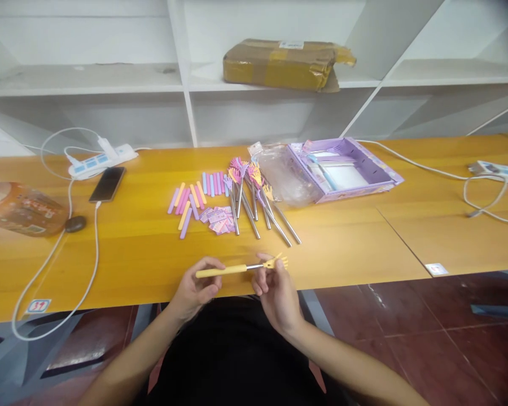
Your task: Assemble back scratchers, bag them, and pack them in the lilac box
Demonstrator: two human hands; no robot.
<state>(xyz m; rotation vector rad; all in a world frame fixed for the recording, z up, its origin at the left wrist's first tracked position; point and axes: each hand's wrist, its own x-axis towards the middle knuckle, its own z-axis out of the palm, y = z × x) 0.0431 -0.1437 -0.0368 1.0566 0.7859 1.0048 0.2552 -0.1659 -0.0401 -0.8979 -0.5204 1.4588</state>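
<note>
A back scratcher (226, 271) with a yellow handle, a short metal rod and a yellow hand-shaped head lies level between my hands, over the table's front edge. My left hand (198, 285) grips the handle end between thumb and fingers. At the other end, my right hand (279, 290) pinches the yellow head. Beyond them is a pile of metal rods (249, 211) with pink, purple and yellow hand-shaped heads. Left of the pile lie loose coloured handles (186, 206) in yellow, pink and purple, a row of handles (214, 184), and small printed cards (220, 219).
A purple open box (359, 189) and clear plastic bags (283, 175) stand right of the pile. At left are a phone (107, 184), a power strip (104, 162), white cables and an orange package (23, 210). A taped carton (279, 63) rests on the shelf.
</note>
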